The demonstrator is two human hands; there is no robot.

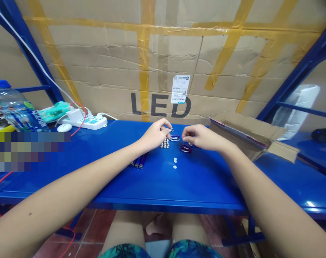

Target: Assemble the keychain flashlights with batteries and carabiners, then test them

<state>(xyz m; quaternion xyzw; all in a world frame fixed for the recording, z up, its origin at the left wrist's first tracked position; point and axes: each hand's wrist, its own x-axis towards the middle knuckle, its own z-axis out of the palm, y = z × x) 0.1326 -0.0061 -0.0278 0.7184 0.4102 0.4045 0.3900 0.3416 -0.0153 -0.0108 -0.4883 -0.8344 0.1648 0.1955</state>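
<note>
Near the far edge of the blue metal table [98, 168], about midway along it, the left hand [155, 135] pinches a small silver metal ring [171, 129] between thumb and fingertips. Just beside it, the right hand [200, 138] has its fingers curled narrow over a heap of red and blue metal snap clips [186, 148]; whether it grips one I cannot tell. A cluster of small silver cylinders [165, 144] lies between the hands. The brown cardboard wall [104, 71] behind reads "LED" in black and carries a white printed shipping label [180, 89], its text too small to read.
</note>
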